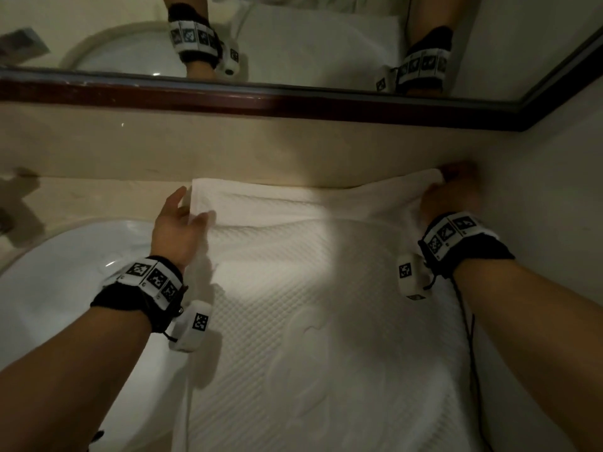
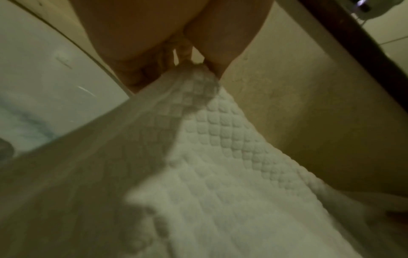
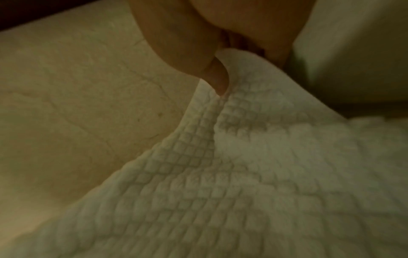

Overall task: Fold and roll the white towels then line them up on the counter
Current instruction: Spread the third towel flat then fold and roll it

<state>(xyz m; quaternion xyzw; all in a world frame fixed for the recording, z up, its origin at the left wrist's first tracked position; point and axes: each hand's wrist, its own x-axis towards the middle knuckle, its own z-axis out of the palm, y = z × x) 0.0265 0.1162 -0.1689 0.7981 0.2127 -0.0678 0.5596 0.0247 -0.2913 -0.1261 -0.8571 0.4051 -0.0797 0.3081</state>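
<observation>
A white waffle-weave towel point(image 1: 310, 288) lies spread over the beige counter point(image 1: 98, 197), with its far edge along the backsplash and its near end hanging toward me. My left hand point(image 1: 191, 207) pinches the towel's far left corner between thumb and fingers. The left wrist view shows that pinch point(image 2: 194, 64) bunching the towel point(image 2: 220, 174). My right hand point(image 1: 447, 190) grips the far right corner close to the side wall. In the right wrist view my thumb point(image 3: 218, 83) presses a fold of the towel point(image 3: 264, 174) against the fingers beneath. No rolled towels are visible.
A white sink basin point(image 1: 65, 288) sits to the left, partly under the towel's left edge. A beige backsplash point(image 1: 228, 148) and a dark wood-framed mirror point(image 1: 326, 44) rise behind the counter. A wall point(image 1: 554, 190) closes the right side. A blurred faucet point(image 1: 16, 203) is at far left.
</observation>
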